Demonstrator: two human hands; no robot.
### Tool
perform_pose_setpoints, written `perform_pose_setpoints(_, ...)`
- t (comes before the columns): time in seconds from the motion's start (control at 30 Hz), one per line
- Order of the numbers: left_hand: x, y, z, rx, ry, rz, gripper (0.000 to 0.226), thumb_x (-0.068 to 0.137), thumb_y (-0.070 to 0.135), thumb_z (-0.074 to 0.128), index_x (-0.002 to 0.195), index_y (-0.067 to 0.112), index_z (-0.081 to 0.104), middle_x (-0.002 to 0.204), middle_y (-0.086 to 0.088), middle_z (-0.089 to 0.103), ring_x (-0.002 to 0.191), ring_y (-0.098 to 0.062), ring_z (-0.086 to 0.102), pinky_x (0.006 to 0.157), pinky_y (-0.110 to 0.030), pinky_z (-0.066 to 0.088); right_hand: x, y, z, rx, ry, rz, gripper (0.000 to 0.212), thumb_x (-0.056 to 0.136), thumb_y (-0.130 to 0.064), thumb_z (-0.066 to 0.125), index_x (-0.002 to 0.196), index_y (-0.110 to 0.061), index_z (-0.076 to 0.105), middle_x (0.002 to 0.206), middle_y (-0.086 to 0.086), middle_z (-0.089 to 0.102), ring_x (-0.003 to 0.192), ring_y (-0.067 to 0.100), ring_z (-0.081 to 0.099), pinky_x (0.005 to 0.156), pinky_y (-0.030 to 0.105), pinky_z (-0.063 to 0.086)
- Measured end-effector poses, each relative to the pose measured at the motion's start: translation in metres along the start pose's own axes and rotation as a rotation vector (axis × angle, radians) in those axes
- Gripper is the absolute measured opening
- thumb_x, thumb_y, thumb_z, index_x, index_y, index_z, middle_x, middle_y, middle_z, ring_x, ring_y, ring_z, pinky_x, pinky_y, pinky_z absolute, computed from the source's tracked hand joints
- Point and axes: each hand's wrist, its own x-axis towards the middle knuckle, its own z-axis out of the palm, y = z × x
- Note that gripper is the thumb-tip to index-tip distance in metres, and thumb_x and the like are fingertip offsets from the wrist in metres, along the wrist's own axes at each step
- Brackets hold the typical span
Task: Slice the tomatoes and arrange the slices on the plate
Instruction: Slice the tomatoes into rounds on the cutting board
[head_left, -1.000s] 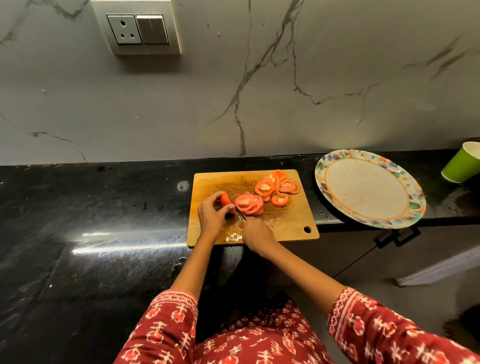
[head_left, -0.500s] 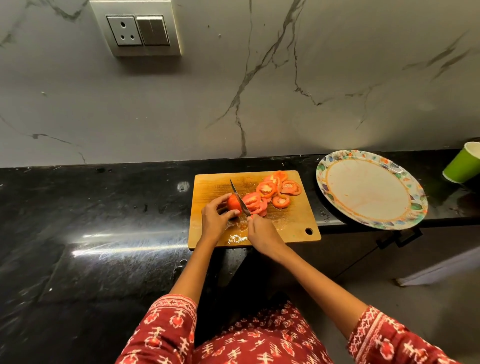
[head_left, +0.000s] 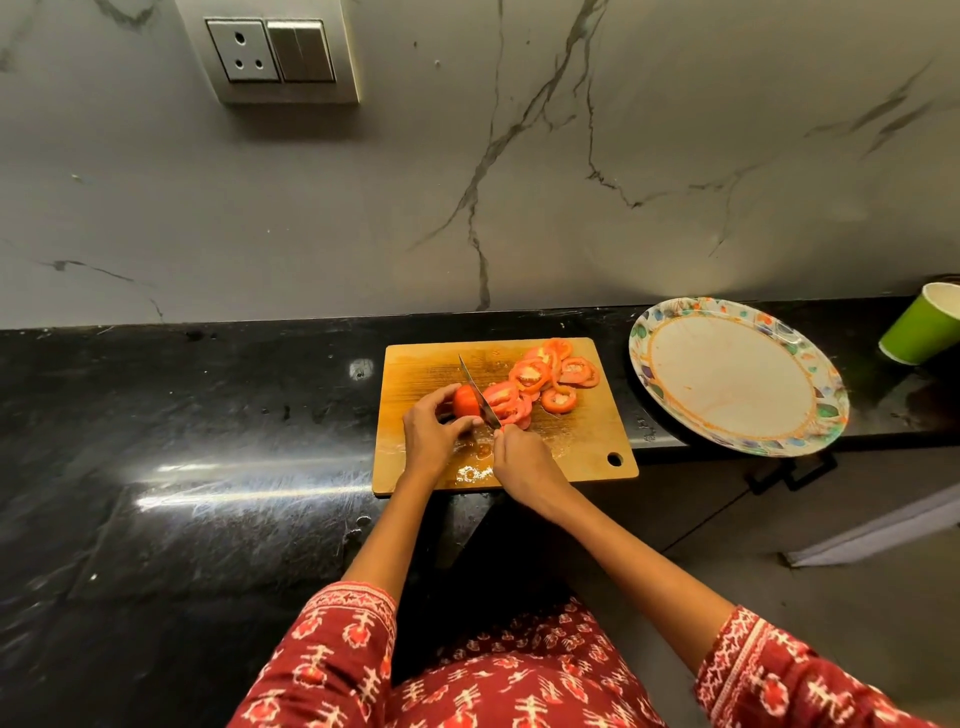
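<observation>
A wooden cutting board (head_left: 582, 447) lies on the black counter. My left hand (head_left: 431, 434) grips the remaining end piece of a tomato (head_left: 465, 401) on the board. My right hand (head_left: 522, 457) holds a knife (head_left: 479, 389) by its handle, the blade standing against the cut face of the tomato, tip pointing away from me. Several cut tomato slices (head_left: 540, 379) lie overlapping on the board's far right part. A white plate with a colourful floral rim (head_left: 826, 395) sits to the right of the board, partly overhanging the counter edge, with nothing on it.
A green paper cup (head_left: 919, 327) stands at the far right of the counter. Wet juice and seeds (head_left: 470, 470) lie on the board's near edge. A grey marble wall with a socket and switch (head_left: 275, 52) rises behind. The counter steps back at the right, above a cabinet handle (head_left: 789, 475).
The knife has come up from lying low on the board to stand against the tomato piece. The last slice has fallen onto the pile. My left hand keeps its grip.
</observation>
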Motion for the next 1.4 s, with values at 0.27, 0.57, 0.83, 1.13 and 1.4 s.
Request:
perform_pose_setpoints(0.27, 0.001, 0.004, -0.002, 0.005, 0.001, -0.009, 0.049, 0.070, 0.005, 0.076, 0.116, 0.005, 0.062, 0.114, -0.012, 0.064, 0.100, -0.011, 0.056, 0.086, -0.021, 0.044, 0.001, -0.001, -0.002, -0.028, 0.003, 0.004, 0.035, 0.102, -0.020, 0.028, 0.106, 0.004, 0.054, 0.101, 0.025, 0.063, 0.093, 0.039, 0.060, 0.066, 0.031, 0.035)
perform_pose_setpoints(0.57, 0.003, 0.001, 0.000, 0.027, 0.001, -0.011, 0.047, 0.070, 0.007, 0.077, 0.115, 0.006, 0.062, 0.114, -0.010, 0.064, 0.102, -0.014, 0.057, 0.084, -0.021, 0.045, -0.002, -0.002, -0.003, -0.023, 0.022, 0.002, 0.035, 0.102, -0.021, 0.029, 0.106, 0.003, 0.054, 0.102, 0.025, 0.062, 0.095, 0.039, 0.058, 0.068, 0.031, 0.034)
perform_pose_setpoints(0.83, 0.004, 0.001, 0.000, 0.043, -0.007, -0.015, 0.047, 0.068, 0.008, 0.078, 0.113, 0.006, 0.064, 0.111, -0.010, 0.065, 0.099, -0.014, 0.058, 0.083, -0.022, 0.047, -0.003, -0.004, -0.003, -0.035, 0.030, -0.008, 0.034, 0.102, -0.019, 0.029, 0.106, 0.005, 0.053, 0.103, 0.026, 0.062, 0.097, 0.039, 0.058, 0.068, 0.032, 0.033)
perform_pose_setpoints(1.13, 0.005, 0.006, -0.003, 0.039, -0.008, -0.013, 0.046, 0.065, 0.006, 0.080, 0.108, 0.005, 0.066, 0.108, -0.011, 0.067, 0.098, -0.016, 0.060, 0.082, -0.022, 0.048, 0.005, -0.009, -0.004, -0.027, -0.007, 0.002, 0.033, 0.101, -0.020, 0.030, 0.105, 0.002, 0.054, 0.103, 0.024, 0.063, 0.095, 0.038, 0.059, 0.067, 0.031, 0.035)
perform_pose_setpoints(1.4, 0.005, 0.005, -0.003, 0.037, -0.005, -0.018, 0.046, 0.066, 0.005, 0.079, 0.110, 0.003, 0.065, 0.109, -0.012, 0.067, 0.102, -0.017, 0.060, 0.085, -0.022, 0.047, 0.018, -0.018, -0.010, -0.033, -0.055, 0.007, 0.031, 0.100, -0.016, 0.032, 0.101, 0.001, 0.057, 0.097, 0.020, 0.063, 0.089, 0.035, 0.060, 0.064, 0.030, 0.034)
